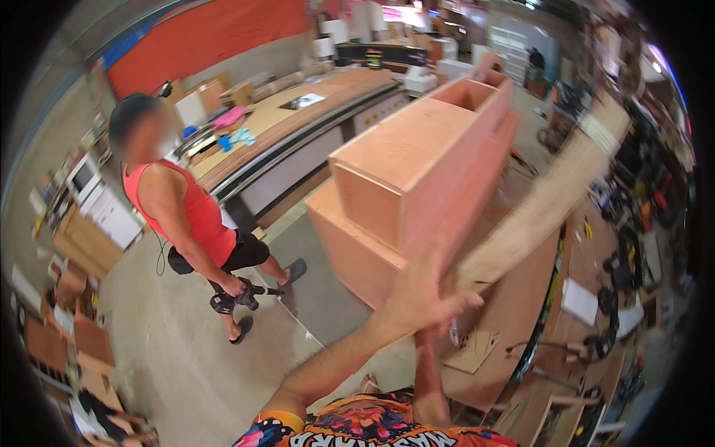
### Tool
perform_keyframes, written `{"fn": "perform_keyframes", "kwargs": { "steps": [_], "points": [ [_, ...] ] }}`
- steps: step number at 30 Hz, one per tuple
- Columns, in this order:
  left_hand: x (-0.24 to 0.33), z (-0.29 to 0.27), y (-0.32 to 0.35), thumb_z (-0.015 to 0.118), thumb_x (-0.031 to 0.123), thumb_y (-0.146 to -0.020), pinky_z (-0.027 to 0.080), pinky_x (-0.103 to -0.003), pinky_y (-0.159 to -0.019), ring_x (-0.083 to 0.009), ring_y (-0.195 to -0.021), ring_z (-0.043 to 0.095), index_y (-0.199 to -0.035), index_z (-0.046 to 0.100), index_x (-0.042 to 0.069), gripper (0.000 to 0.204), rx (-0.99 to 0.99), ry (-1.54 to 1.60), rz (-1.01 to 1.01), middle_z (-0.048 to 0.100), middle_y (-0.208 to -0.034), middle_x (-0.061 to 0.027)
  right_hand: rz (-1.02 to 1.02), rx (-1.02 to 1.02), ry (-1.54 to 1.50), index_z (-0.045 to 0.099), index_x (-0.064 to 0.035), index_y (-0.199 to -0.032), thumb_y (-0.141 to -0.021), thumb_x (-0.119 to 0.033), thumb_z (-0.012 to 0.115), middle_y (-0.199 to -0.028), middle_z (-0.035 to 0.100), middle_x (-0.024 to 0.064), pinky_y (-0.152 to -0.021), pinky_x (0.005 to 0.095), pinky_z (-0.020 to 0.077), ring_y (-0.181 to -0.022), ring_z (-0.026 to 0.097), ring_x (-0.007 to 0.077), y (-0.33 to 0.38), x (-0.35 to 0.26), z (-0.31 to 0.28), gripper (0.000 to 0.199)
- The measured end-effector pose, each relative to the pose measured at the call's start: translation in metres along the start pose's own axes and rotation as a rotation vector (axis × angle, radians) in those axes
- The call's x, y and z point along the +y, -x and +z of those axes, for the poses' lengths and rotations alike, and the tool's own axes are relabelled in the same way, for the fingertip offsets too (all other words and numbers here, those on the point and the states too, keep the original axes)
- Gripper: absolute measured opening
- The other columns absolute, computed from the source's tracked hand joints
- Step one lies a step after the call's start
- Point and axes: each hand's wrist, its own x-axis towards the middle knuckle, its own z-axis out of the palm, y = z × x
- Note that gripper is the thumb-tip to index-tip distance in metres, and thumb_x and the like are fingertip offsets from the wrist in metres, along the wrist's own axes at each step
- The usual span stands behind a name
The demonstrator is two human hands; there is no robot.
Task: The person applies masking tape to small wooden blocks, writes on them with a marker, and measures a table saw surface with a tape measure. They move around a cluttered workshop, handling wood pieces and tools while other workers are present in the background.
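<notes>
The plank (pixel 544 195) slants from centre to upper right. At its near end the left hand (pixel 421 294) is spread, blurred; the right hand (pixel 437 326), mostly hidden, I cannot tell. A loose hold could let the plank knock the box (pixel 410 145). The shirt (pixel 365 419) bears pale lettering.

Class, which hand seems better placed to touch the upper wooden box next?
Left, probably: the left hand appears spread, its blurred fingers overlapping the upper wooden box in view. The right forearm runs up behind it, its far end mostly hidden.
</notes>
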Motion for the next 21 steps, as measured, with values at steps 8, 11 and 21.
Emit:
{"fn": "perform_keyframes", "kwargs": {
  "steps": [8,11,21],
  "points": [
    [-0.055,-0.006,0.043,0.085,0.011,-0.084,0.056,-0.032,-0.087,-0.0192,-0.103,0.069,-0.123,0.062,-0.007,0.048,0.368,0.368,-0.243,0.072,-0.111,-0.0122,-0.539,-0.326,0.705,0.047,0.0030,-0.151,-0.108,-0.058,0.037,-0.119,0.069,0.0146,-0.091,0.0382,0.0530,-0.105,0.066,0.0238,0.018,0.039,-0.031,0.075],
    [-0.079,-0.013,0.080,0.084,0.005,-0.083,0.056,-0.031,-0.085,-0.0164,-0.102,0.068,-0.117,0.065,-0.006,0.041,0.434,0.434,-0.342,0.072,-0.109,-0.0105,-0.424,-0.419,0.852,0.050,0.0018,-0.149,-0.108,-0.057,0.040,-0.093,0.065,0.0131,-0.074,0.0384,0.0513,-0.083,0.063,0.0196,0.022,0.037,-0.049,0.072],
    [-0.150,0.050,0.126,0.082,-0.003,-0.081,0.054,-0.030,-0.083,-0.0138,-0.099,0.064,-0.121,0.058,0.001,0.047,0.729,0.739,-0.396,0.067,-0.111,-0.0048,-0.134,-0.622,1.034,0.038,-0.0121,-0.160,-0.104,-0.064,0.035,-0.075,0.052,0.0158,-0.066,0.0389,0.0453,-0.071,0.052,0.0199,0.006,0.058,-0.117,0.077]
  ]
}}
